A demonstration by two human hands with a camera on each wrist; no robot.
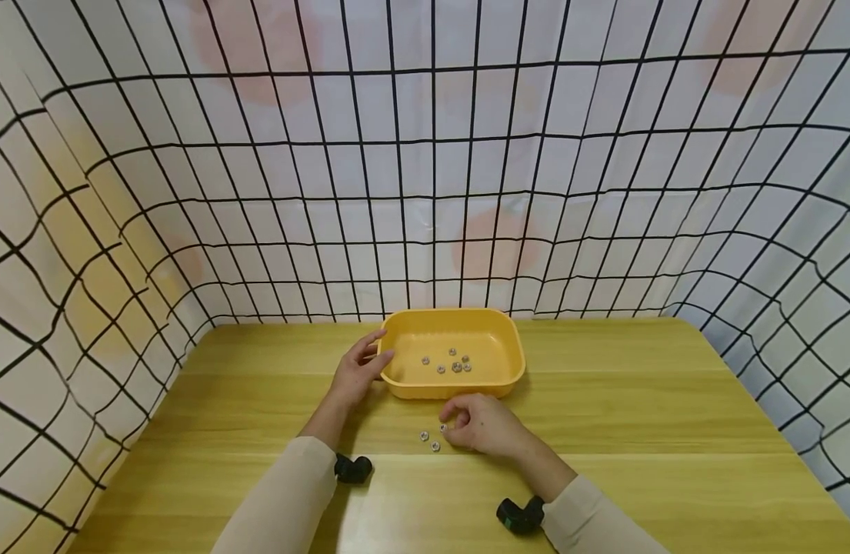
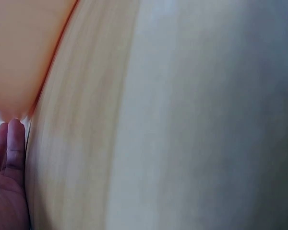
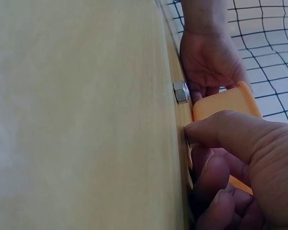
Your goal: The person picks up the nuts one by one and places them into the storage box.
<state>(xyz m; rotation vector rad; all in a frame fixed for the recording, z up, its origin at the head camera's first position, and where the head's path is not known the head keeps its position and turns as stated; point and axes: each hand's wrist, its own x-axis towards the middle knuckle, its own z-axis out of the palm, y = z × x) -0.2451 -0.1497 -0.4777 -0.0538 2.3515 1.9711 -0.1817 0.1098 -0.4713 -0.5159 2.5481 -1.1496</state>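
Observation:
A yellow plastic basin (image 1: pixel 452 391) stands on the table with several small metal nuts (image 1: pixel 456 367) spread over its floor. My left hand (image 1: pixel 355 375) holds its left end, thumb at the rim and fingers along the outer wall. In the left wrist view, fingertips (image 2: pixel 15 125) meet the basin's side (image 2: pixel 26 52). In front of the basin, my right hand (image 1: pixel 485 425) pinches a hex nut (image 1: pixel 443 428) down at the tabletop, between thumb and forefinger. Two more nuts, one farther left (image 1: pixel 424 436) and one nearer (image 1: pixel 435 446), lie beside its fingertips.
The wood-grain table (image 1: pixel 605 431) extends to both sides. Black netting (image 1: pixel 431 200) over a pale cloth rises behind the basin and along the left and right. Black wrist devices, one at the left sleeve (image 1: pixel 354 469) and one at the right (image 1: pixel 520 515), stick out over the table.

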